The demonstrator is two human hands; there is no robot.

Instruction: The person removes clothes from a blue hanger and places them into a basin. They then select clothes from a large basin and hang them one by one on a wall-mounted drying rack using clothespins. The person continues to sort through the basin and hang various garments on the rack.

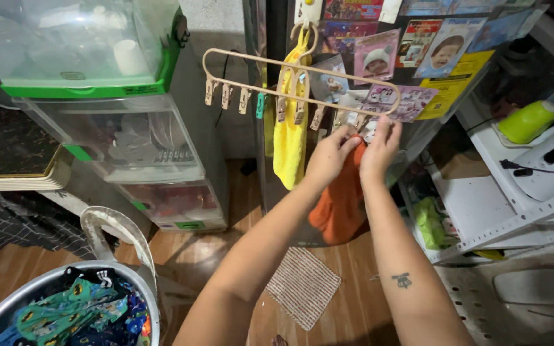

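A beige oval clip hanger [245,61] hangs from a hook on a dark fridge door. A yellow cloth [290,138] dangles from its middle clips. My left hand [329,156] and my right hand [380,148] are raised together at the hanger's right end, both pinching the top edge of an orange cloth [340,208] just under a clip. The orange cloth hangs down between my forearms. The clip itself is mostly hidden by my fingers.
A metal basin [123,282] with colourful clothes sits at bottom left. Clear plastic drawers [129,144] stand left of the fridge under a green-rimmed box. White metal shelves [514,218] with a lime bottle are on the right. A woven mat [302,285] lies on the wooden floor.
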